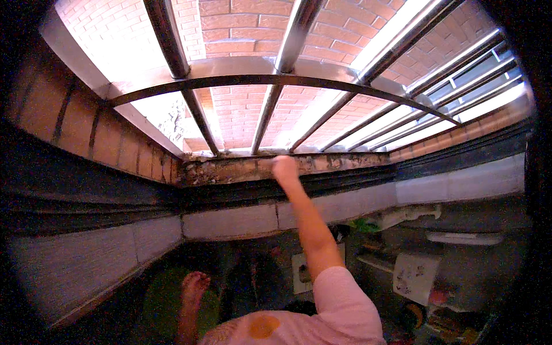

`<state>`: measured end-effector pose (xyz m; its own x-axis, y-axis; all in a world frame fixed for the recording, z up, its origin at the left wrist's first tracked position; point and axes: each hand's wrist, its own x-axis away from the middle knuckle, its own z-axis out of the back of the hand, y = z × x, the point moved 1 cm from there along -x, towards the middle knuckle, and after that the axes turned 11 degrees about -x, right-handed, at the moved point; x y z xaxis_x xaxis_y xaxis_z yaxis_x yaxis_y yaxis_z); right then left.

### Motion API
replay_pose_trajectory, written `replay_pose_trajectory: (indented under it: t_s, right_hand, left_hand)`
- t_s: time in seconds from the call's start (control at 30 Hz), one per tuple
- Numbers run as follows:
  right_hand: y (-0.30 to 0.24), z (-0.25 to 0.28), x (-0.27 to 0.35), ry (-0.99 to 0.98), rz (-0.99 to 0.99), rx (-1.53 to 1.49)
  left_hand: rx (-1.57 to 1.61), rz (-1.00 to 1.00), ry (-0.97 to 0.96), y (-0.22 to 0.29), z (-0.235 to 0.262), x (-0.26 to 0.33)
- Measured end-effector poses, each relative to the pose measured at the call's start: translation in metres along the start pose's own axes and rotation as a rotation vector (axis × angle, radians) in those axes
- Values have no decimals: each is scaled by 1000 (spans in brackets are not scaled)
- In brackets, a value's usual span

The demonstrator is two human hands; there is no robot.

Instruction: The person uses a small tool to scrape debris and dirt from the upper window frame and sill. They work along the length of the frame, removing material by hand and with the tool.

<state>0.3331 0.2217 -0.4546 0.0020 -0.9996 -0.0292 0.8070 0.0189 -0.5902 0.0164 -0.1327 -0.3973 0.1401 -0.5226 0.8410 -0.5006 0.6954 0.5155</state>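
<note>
My right arm stretches up and forward, and my right hand [284,168] is at the tiled window ledge [336,163], just below the feet of the metal bars [267,118]. Its fingers are folded into a fist, and anything inside them is hidden. Stains and crumbling patches mark the ledge to the left of this hand. Low on the left, in shadow, my left hand [195,282] hangs in front of a dark green shape [154,302]. Darkness and grain blur its fingers; I see nothing clearly held.
A curved metal crossbar [230,79] ties the window bars together, with a brick wall [247,26] outside. Pale tiles [230,223] run below the dark band under the ledge. At the lower right are a white patterned panel [415,277], a white shelf [464,237] and green leaves [363,225].
</note>
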Motion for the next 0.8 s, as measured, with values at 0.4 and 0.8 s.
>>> replay_pose_trajectory:
  t_s: [0.4,0.8]
  right_hand:
    - [-73,-41,18,-50,22,-252]
    - [-132,-47,25,115,129,-321]
  left_hand:
    - [83,-19,3,26,-7,10]
    - [-21,-46,42,32,-2,27]
